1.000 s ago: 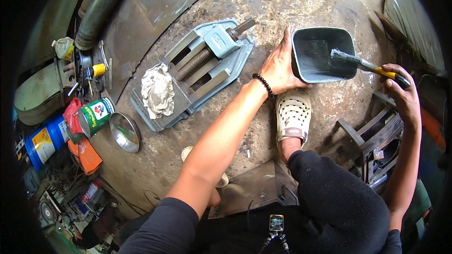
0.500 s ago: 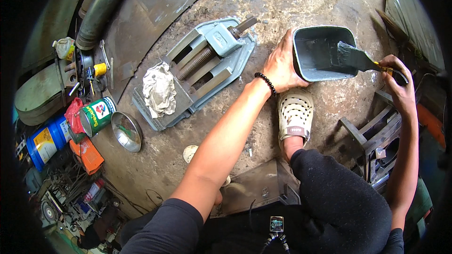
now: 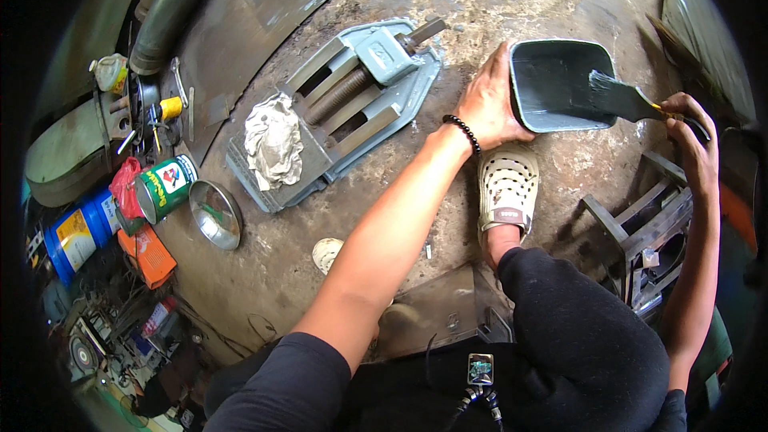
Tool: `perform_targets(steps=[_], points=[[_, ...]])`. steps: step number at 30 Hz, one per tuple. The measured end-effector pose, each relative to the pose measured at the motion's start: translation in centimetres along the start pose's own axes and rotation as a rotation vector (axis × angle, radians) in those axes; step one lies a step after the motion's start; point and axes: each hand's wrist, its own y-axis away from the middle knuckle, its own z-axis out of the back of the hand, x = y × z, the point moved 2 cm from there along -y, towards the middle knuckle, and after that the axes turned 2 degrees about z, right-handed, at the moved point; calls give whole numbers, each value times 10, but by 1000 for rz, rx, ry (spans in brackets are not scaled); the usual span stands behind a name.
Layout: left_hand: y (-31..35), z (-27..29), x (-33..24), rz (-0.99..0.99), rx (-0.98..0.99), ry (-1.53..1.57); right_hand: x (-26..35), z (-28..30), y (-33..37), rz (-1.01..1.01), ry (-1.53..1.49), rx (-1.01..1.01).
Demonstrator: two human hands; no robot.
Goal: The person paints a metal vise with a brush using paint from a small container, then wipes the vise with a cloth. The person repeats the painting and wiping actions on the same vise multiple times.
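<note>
The container [image 3: 548, 84] is dark grey inside, the vise [image 3: 385, 54] blue-grey, the cloth [image 3: 272, 144] white.

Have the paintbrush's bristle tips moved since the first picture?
Yes: the bristle tips sit farther right of the blue-gray machine vise, nearer the right wall of the container.

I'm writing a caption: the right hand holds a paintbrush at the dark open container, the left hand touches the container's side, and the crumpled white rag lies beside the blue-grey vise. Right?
The head view shows the crumpled white rag lying on the blue-grey vise, not beside it. The rest stands: the right hand holds a paintbrush at the dark open container; the left hand touches its side.
</note>
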Motion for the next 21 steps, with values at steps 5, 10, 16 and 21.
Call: perform_targets(steps=[5,10,16,21], points=[[-1,-6,5,-98,-21,16,-14,10,1,7,5,21],[0,-7,6,-98,-40,37,-34,24,1,24,17,6],[3,-8,7,-66,-43,70,-41,37,-4,-5,2,23],[0,-12,9,-84,-44,32,-16,26,0,-18,-17,-33]])
